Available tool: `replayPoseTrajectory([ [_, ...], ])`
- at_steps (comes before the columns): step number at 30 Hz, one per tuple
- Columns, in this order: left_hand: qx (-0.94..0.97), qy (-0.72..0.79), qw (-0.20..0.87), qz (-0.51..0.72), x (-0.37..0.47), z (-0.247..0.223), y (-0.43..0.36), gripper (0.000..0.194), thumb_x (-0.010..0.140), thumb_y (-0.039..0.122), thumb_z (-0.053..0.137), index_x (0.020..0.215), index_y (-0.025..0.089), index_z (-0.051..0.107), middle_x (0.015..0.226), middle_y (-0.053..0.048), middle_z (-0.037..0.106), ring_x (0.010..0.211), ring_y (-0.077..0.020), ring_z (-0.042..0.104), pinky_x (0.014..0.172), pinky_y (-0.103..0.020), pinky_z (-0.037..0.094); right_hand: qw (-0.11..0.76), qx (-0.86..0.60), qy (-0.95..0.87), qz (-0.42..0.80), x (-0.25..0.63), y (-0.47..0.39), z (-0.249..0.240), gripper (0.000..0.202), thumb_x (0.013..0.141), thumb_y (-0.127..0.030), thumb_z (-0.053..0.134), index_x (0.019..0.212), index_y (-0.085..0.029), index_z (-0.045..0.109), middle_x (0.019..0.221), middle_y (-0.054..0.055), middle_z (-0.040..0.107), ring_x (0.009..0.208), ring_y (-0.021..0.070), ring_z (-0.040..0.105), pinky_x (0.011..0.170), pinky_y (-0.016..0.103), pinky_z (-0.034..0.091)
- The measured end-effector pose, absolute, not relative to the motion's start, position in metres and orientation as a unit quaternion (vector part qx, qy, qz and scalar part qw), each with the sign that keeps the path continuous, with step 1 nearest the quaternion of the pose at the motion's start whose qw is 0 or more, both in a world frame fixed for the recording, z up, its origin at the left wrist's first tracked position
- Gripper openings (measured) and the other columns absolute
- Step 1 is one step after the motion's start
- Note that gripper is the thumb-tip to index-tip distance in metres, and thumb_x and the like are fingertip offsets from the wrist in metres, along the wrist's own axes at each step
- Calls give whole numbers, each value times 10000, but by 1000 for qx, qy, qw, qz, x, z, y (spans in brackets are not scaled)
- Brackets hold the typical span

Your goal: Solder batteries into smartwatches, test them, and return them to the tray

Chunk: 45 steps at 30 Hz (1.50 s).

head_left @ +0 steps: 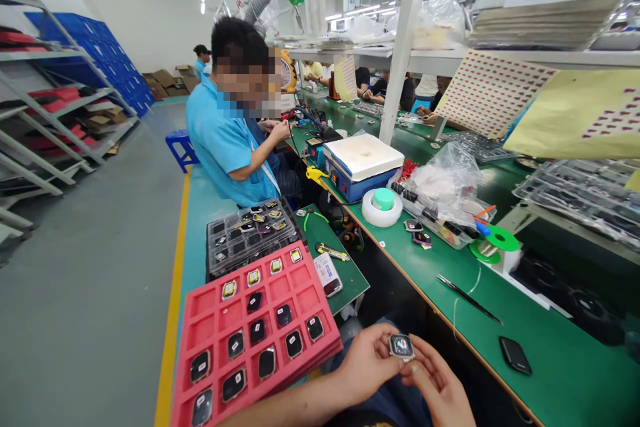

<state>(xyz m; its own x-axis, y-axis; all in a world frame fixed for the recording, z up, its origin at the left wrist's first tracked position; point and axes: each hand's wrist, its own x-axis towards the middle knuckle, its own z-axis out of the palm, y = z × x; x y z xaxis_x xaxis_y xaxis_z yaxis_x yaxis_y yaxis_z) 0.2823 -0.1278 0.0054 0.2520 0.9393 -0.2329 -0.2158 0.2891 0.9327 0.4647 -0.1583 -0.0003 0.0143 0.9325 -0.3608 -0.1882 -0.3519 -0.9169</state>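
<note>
A square smartwatch body (401,345) with a dark screen and a small red-and-white mark sits between my two hands, held above my lap near the bench edge. My left hand (367,361) grips it from the left with thumb and fingers. From the right, the fingers and thumb of my right hand (436,373) close on its lower right edge. Left of my hands, a red foam tray (203,327) has several similar watch bodies in its pockets, some with dark faces and some with yellow ones in the far row.
On the green bench (430,293) lie tweezers (470,299), a black phone-like object (515,355), a tape roll (381,207) and a solder spool (495,244). A clear tray (220,240) stands behind the red one. A co-worker (225,133) in blue sits beyond.
</note>
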Motion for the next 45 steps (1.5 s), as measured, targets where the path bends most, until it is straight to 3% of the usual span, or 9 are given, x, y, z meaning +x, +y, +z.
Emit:
replayPoseTrajectory([
  [5, 415, 439, 673, 428, 282, 5, -128, 425, 712, 238, 924, 1090, 126, 764, 852, -32, 744, 702, -126, 610, 660, -254, 409, 460, -546, -337, 613, 463, -159, 0, 678, 734, -554, 981, 1286, -203, 800, 1285, 185, 809, 1060, 349, 812, 843, 396, 695],
  [21, 406, 432, 680, 431, 282, -1, -128, 454, 712, 302, 960, 1086, 135, 764, 871, -47, 758, 720, -144, 637, 682, -271, 431, 462, -546, -336, 613, 462, -158, -1, 678, 723, -555, 982, 1274, -203, 803, 1227, 180, 816, 944, 311, 802, 832, 400, 685],
  [26, 412, 434, 676, 430, 282, 1, -127, 432, 714, 270, 943, 1080, 134, 760, 852, -32, 741, 704, -133, 619, 666, -266, 410, 463, -539, -346, 613, 464, -158, -4, 650, 768, -535, 963, 1303, -211, 789, 1276, 178, 805, 997, 310, 800, 856, 396, 685],
  [33, 421, 434, 674, 425, 280, 4, -128, 449, 708, 289, 949, 1092, 142, 767, 833, -18, 731, 692, -125, 596, 662, -261, 407, 465, -545, -338, 610, 463, -160, -2, 677, 737, -544, 982, 1293, -206, 794, 1287, 182, 805, 1034, 334, 807, 851, 394, 689],
  [41, 482, 440, 623, 430, 280, 31, -121, 305, 748, 249, 885, 1022, 153, 792, 809, -35, 769, 668, -147, 657, 607, -237, 463, 466, -547, -366, 591, 458, -155, 10, 679, 808, -561, 929, 1341, -183, 747, 1329, 186, 791, 1073, 318, 807, 883, 384, 684],
  [45, 496, 450, 626, 399, 261, 51, -126, 344, 781, 273, 894, 1110, 215, 812, 962, -30, 804, 824, -187, 709, 750, -284, 570, 486, -540, -415, 548, 439, -169, 43, 576, 881, -488, 869, 1351, -190, 721, 1297, 139, 802, 1135, 270, 790, 1031, 408, 650],
])
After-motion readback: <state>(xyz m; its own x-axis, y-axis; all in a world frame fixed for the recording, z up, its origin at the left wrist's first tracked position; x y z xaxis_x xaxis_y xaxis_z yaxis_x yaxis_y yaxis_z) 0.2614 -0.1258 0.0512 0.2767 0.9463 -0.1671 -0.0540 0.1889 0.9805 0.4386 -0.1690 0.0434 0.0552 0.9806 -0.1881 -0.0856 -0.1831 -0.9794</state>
